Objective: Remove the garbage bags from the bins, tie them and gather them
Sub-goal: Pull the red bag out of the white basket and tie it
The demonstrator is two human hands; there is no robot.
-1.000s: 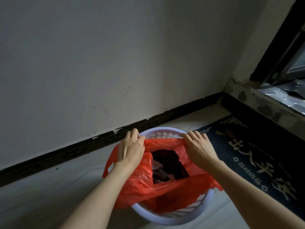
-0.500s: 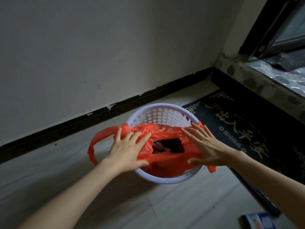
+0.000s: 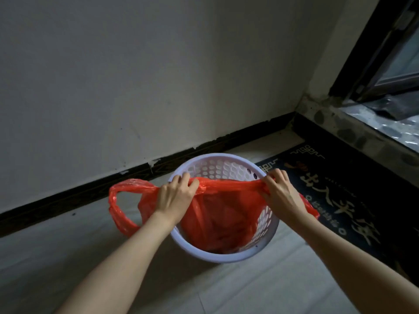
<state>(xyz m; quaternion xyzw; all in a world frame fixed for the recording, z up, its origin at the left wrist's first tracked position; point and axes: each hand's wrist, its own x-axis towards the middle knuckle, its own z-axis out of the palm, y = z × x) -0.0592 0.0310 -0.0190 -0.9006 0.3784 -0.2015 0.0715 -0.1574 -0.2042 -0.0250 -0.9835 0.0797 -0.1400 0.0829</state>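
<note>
Both hands now gripping red bag [image 3: 217, 214], mouth pulled shut, bin [image 3: 226, 164]

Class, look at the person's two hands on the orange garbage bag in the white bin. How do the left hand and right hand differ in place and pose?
The left hand grips the orange garbage bag over the white bin's left rim; the right hand grips it at the right rim, beside the dark mat. A large bag handle loops out beyond the left hand; little shows beyond the right. Both are shut on the bag's top edge.
</note>
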